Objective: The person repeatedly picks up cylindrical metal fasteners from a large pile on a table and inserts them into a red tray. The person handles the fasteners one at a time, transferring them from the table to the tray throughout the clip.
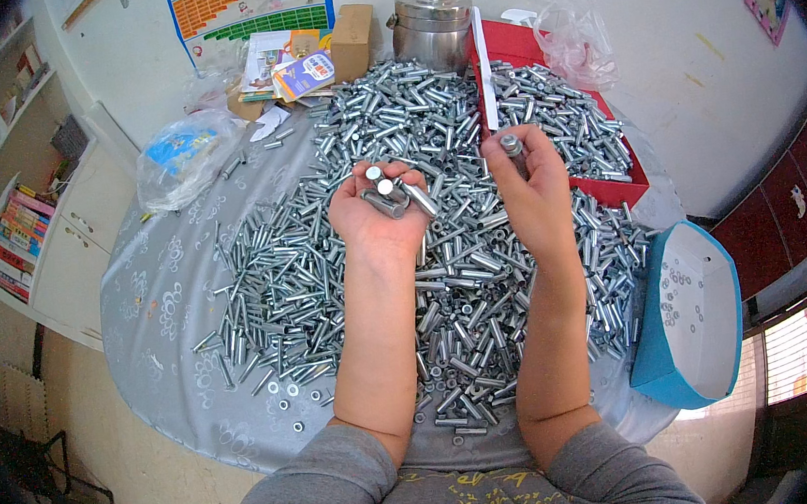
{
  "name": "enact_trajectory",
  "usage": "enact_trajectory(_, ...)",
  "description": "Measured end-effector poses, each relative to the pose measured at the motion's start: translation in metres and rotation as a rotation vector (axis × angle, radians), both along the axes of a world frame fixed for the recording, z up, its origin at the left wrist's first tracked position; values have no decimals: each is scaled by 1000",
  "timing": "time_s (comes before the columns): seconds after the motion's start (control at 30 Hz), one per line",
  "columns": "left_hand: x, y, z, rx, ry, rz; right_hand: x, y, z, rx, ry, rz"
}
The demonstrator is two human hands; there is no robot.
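Note:
Palm up over the pile, my left hand [373, 218] cradles several short silver expansion bolts [406, 198] with its fingers curled round them. To its right, my right hand [536, 195] pinches one expansion bolt [511, 144] between thumb and fingers, its nut end facing up. Beneath both hands spreads a big heap of loose metal sleeves and bolts [464, 275]. At its front left edge lie a few washers [293, 391]. More of the metal pieces fill the red box [626, 194] beyond my right hand.
A blue fabric bin [658, 325] with small rings inside stands at the right table edge. At the back are a steel pot [436, 30], a cardboard box [353, 41] and booklets [304, 75]. A plastic bag [186, 161] lies at the left on the grey tablecloth [161, 304].

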State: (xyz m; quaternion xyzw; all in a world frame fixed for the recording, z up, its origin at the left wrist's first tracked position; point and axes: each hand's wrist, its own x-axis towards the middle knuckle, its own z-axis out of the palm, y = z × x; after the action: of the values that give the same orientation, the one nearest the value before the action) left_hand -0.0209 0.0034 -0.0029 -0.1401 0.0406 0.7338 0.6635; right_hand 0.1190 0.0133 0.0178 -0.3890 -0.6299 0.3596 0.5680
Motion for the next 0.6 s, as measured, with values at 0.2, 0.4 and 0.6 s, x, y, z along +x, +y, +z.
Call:
enact_trajectory(0.2,0,1,0,-6,9,7,-7,3,-7,212,70,-218)
enact_trajectory(0.4,0,-1,3,-32,8,18,10,1,2,-71,-27,-32)
enact_trajectory(0.6,0,0,2,-18,0,15,-1,6,-6,70,23,-167)
